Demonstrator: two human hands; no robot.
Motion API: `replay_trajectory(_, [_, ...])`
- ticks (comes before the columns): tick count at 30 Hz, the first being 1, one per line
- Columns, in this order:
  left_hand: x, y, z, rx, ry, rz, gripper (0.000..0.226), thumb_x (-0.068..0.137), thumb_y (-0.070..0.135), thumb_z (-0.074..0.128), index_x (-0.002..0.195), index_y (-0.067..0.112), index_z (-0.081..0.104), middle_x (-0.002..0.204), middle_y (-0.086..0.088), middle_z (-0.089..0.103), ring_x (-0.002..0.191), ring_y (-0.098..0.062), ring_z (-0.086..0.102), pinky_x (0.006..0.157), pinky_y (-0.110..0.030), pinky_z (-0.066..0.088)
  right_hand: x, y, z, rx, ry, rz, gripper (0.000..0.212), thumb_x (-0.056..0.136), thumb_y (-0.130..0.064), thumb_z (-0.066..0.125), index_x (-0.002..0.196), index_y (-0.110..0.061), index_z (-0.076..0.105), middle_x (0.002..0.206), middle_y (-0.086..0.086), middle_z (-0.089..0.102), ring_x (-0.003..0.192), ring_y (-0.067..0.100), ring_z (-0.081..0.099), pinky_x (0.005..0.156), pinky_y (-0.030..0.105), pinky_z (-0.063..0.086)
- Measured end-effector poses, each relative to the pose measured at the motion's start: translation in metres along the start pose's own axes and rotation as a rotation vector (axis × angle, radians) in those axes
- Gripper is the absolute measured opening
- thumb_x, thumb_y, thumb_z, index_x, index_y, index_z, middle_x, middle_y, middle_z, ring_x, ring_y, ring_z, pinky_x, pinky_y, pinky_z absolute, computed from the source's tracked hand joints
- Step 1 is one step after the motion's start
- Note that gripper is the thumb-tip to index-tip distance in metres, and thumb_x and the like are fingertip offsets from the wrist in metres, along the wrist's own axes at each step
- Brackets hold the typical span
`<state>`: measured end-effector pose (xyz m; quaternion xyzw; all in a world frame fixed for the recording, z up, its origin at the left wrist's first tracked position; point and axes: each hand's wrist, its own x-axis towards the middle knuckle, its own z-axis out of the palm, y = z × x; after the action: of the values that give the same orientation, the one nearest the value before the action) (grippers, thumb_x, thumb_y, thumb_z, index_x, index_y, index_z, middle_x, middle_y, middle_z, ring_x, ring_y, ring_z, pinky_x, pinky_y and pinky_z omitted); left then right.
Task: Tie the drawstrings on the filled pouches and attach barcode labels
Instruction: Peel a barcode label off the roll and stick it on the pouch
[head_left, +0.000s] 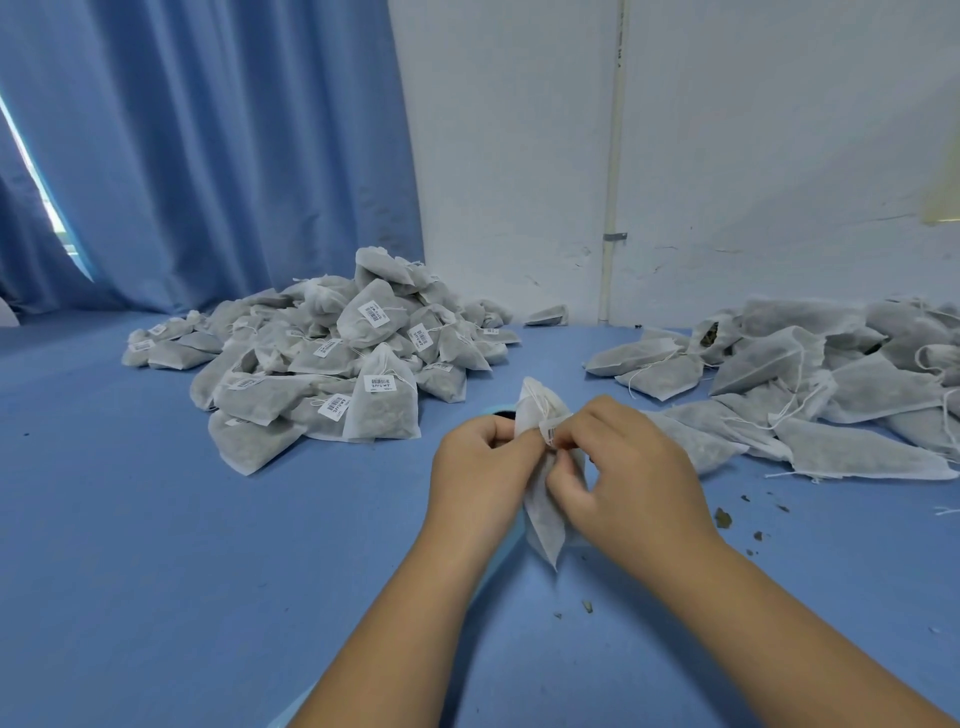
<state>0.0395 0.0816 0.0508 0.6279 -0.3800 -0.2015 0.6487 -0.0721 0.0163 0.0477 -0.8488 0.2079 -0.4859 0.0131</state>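
A filled white mesh pouch (544, 519) hangs upright between both hands above the blue table. My left hand (480, 467) grips its left side near the top. My right hand (623, 473) pinches a small white barcode label (550, 430) against the pouch's upper part. Thin drawstrings show at the pouch's top (540, 402). The lower corner of the pouch points down toward the table.
A big heap of labelled pouches (332, 358) lies at the middle left. Unlabelled pouches with loose strings (810, 395) spread at the right. Dark crumbs (722, 517) dot the blue table (156, 545). Blue curtain and white wall stand behind.
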Motion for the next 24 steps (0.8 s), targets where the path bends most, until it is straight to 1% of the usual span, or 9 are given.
replay_trajectory(3, [0.0, 0.001, -0.003, -0.028, -0.084, -0.039, 0.021, 0.081, 0.014, 0.069, 0.063, 0.013, 0.058, 0.06, -0.001, 0.048, 0.061, -0.016, 0.042, 0.06, -0.028, 0.039, 0.001, 0.002, 0.0, -0.014, -0.029, -0.039, 0.009, 0.066, -0.001, 0.071, 0.072, -0.007, 0.066, 0.073, 0.006, 0.061, 0.063, 0.03, 0.058, 0.05, 0.034, 0.047])
replay_trajectory(5, [0.001, 0.002, -0.007, -0.078, -0.151, -0.077, 0.016, 0.084, 0.012, 0.069, 0.07, 0.007, 0.064, 0.064, -0.007, 0.051, 0.063, -0.018, 0.047, 0.062, -0.028, 0.047, 0.001, 0.004, 0.0, -0.016, -0.052, -0.036, 0.013, 0.065, 0.002, 0.073, 0.072, -0.007, 0.067, 0.073, 0.007, 0.061, 0.062, 0.029, 0.057, 0.049, 0.034, 0.046])
replay_trajectory(7, [0.002, 0.003, -0.01, -0.119, -0.2, -0.105, 0.017, 0.087, 0.009, 0.066, 0.076, -0.004, 0.067, 0.068, -0.011, 0.057, 0.066, -0.019, 0.054, 0.067, -0.027, 0.054, 0.001, 0.005, 0.0, -0.014, -0.071, -0.035, 0.013, 0.065, 0.002, 0.074, 0.072, -0.007, 0.067, 0.073, 0.006, 0.061, 0.062, 0.029, 0.058, 0.049, 0.035, 0.047])
replay_trajectory(9, [0.003, 0.002, -0.012, -0.129, -0.215, -0.117, 0.021, 0.088, 0.009, 0.065, 0.082, -0.011, 0.068, 0.074, -0.015, 0.063, 0.071, -0.021, 0.059, 0.073, -0.03, 0.055, 0.001, 0.007, -0.001, -0.001, -0.097, -0.059, 0.011, 0.066, 0.0, 0.073, 0.073, -0.006, 0.067, 0.074, 0.006, 0.061, 0.063, 0.028, 0.057, 0.05, 0.036, 0.048])
replay_trajectory(13, [0.003, 0.002, -0.011, -0.131, -0.212, -0.123, 0.019, 0.09, 0.01, 0.064, 0.072, 0.004, 0.07, 0.068, -0.009, 0.064, 0.065, -0.018, 0.059, 0.065, -0.025, 0.055, 0.001, 0.008, -0.005, 0.042, -0.172, -0.104, 0.009, 0.07, -0.01, 0.062, 0.079, -0.009, 0.065, 0.081, 0.003, 0.061, 0.066, 0.026, 0.055, 0.058, 0.041, 0.048])
replay_trajectory(16, [0.004, 0.002, -0.013, -0.146, -0.183, -0.141, 0.019, 0.089, 0.013, 0.065, 0.079, -0.002, 0.072, 0.075, -0.014, 0.066, 0.069, -0.021, 0.06, 0.063, -0.025, 0.054, 0.0, 0.008, -0.006, 0.055, -0.218, -0.127, 0.018, 0.071, -0.015, 0.059, 0.086, -0.01, 0.068, 0.087, 0.002, 0.064, 0.071, 0.026, 0.056, 0.064, 0.043, 0.047])
replay_trajectory(19, [0.007, 0.0, -0.014, -0.166, -0.146, -0.17, 0.022, 0.091, 0.013, 0.062, 0.093, -0.007, 0.072, 0.084, -0.017, 0.071, 0.074, -0.023, 0.063, 0.066, -0.027, 0.055, 0.0, 0.008, -0.007, 0.077, -0.228, -0.133, 0.028, 0.072, -0.016, 0.056, 0.093, -0.01, 0.072, 0.093, 0.0, 0.068, 0.075, 0.026, 0.057, 0.068, 0.042, 0.048])
replay_trajectory(22, [0.007, 0.001, -0.015, -0.218, -0.172, -0.175, 0.028, 0.097, 0.018, 0.057, 0.091, -0.003, 0.073, 0.085, -0.015, 0.072, 0.076, -0.022, 0.066, 0.073, -0.03, 0.056, 0.001, 0.009, -0.008, 0.1, -0.207, -0.122, 0.028, 0.071, -0.014, 0.06, 0.095, -0.011, 0.075, 0.096, -0.002, 0.069, 0.076, 0.025, 0.057, 0.07, 0.042, 0.048])
replay_trajectory(24, [0.007, 0.001, -0.015, -0.232, -0.218, -0.169, 0.028, 0.098, 0.024, 0.059, 0.092, -0.001, 0.071, 0.087, -0.016, 0.073, 0.08, -0.022, 0.068, 0.079, -0.032, 0.057, 0.001, 0.009, -0.009, 0.135, -0.203, -0.109, 0.027, 0.077, -0.017, 0.056, 0.096, -0.014, 0.076, 0.096, -0.004, 0.069, 0.077, 0.024, 0.056, 0.071, 0.041, 0.046])
